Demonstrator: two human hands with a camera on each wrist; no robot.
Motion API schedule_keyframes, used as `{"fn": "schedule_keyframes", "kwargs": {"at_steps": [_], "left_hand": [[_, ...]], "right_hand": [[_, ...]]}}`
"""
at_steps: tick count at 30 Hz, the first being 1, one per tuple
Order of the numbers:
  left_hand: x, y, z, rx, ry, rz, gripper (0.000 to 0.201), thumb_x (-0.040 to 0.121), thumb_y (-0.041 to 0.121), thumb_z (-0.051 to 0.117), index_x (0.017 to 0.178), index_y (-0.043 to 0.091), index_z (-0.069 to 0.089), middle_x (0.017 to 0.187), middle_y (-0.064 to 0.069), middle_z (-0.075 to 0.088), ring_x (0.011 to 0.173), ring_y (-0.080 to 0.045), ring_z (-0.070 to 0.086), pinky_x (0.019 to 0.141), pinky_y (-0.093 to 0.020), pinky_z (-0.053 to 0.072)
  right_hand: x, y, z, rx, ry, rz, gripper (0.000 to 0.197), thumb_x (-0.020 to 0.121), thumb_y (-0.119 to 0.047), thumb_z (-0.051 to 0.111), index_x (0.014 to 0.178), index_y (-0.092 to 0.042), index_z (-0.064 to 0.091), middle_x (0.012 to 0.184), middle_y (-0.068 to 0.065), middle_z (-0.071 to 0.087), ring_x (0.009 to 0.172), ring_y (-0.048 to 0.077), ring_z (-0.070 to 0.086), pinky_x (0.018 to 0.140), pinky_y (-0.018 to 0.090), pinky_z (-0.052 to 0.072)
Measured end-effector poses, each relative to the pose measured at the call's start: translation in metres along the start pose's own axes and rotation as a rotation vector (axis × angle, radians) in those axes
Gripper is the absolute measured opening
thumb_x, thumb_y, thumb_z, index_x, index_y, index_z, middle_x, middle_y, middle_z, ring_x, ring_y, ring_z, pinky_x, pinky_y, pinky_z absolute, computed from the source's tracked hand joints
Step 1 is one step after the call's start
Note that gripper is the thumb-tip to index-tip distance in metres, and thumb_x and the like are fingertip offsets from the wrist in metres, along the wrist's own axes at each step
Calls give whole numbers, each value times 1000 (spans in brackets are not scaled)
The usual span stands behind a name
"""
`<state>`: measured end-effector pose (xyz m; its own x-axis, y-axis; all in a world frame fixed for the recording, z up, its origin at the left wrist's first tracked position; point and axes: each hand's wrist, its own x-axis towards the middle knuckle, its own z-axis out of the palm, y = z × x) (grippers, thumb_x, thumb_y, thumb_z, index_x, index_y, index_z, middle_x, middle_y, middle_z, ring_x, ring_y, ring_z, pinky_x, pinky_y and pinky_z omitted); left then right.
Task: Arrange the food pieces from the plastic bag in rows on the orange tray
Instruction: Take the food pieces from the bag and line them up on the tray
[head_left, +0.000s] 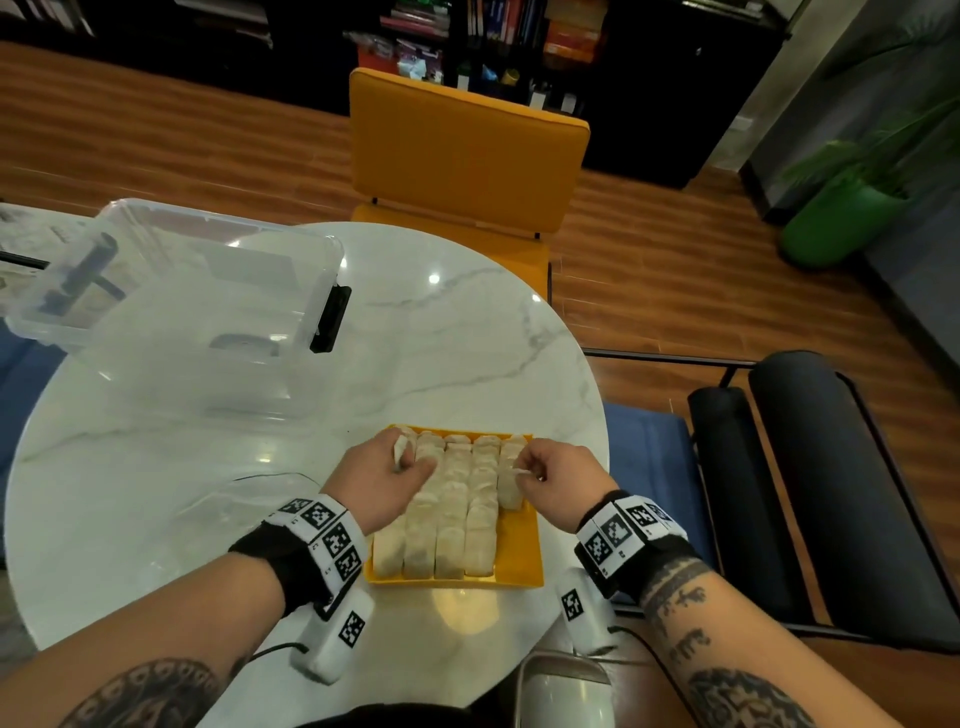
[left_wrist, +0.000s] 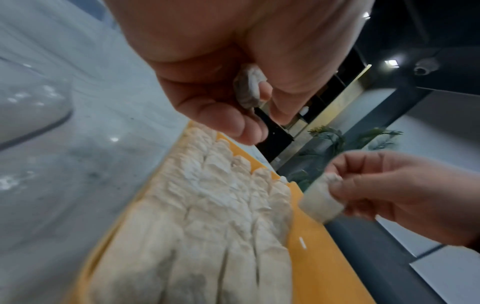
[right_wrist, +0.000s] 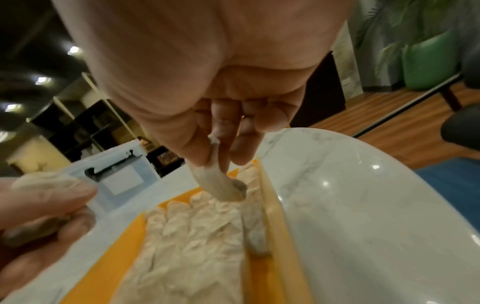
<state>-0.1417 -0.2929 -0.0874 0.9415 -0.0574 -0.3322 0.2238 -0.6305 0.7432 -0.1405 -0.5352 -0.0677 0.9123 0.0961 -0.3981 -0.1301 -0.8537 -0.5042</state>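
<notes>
A big round white table (head_left: 467, 322) fills most of the head view. Behind it stands a yellow chair (head_left: 462, 150). On the left side of the table sits a clear plastic box (head_left: 171, 291) with a black clip on its side.

Near the front edge of the table is the orange tray (head_left: 519, 566). Pale food pieces (head_left: 457, 514) lie in it, packed close together in rows that run from the near end to the far end. The row on the right is shorter than the others, so bare orange shows at the near right corner.

Both hands are over the far part of the tray. The left hand (head_left: 382, 475) has its fingers curled around one pale piece (left_wrist: 249, 86), held between thumb and fingers. The right hand (head_left: 558, 475) pinches another piece (right_wrist: 223, 185) between thumb and fingertips. That piece hangs down with its low end at the top of the short right row; it is hard to tell whether it touches the pieces below.

Each wrist wears a black band with black and white square marks.
</notes>
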Motion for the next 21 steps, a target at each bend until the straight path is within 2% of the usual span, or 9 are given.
{"fn": "schedule_keyframes", "kwargs": {"at_steps": [4,7,10,13,16,21], "left_hand": [[7,-18,-7,129,9,-94,26,87,40,63,81,19,48,76,-4,64,68,-20,62,62,-31,49],[9,-28,-7,202,3,-111,22,85,32,65,83,18,49,76,-2,61,69,-18,59,61,-30,47],[10,-34,-4,224,-17,-87,20,85,27,64,83,18,47,76,-2,61,69,-19,60,64,-33,51],[10,-34,-3,252,-30,-51,20,87,26,63,82,19,45,76,-2,61,69,-19,61,65,-34,52],[11,-34,-4,263,-39,-39,21,87,27,63,81,21,44,77,-2,61,70,-18,61,65,-33,51],[12,-35,-5,274,-44,-47,20,87,29,62,83,20,44,78,-1,61,71,-19,61,65,-33,51]], "right_hand": [[6,-2,6,-207,-195,15,16,85,-19,57,98,-24,66,94,-3,64,85,16,62,72,25,51],[13,-4,14,-335,-249,5,16,84,-19,57,95,-26,65,98,-2,65,89,18,62,76,27,52],[20,-5,20,-433,-237,9,14,87,-19,56,94,-28,64,98,-1,63,88,21,60,76,28,51],[26,-6,24,-498,-220,11,17,89,-17,56,98,-28,65,108,1,63,95,23,61,82,31,52],[32,-6,26,-538,-186,2,18,92,-19,57,107,-26,65,120,2,55,103,25,60,88,34,52],[35,-5,27,-582,-152,15,20,92,-15,57,111,-18,63,125,4,45,99,26,60,86,37,53]]}}
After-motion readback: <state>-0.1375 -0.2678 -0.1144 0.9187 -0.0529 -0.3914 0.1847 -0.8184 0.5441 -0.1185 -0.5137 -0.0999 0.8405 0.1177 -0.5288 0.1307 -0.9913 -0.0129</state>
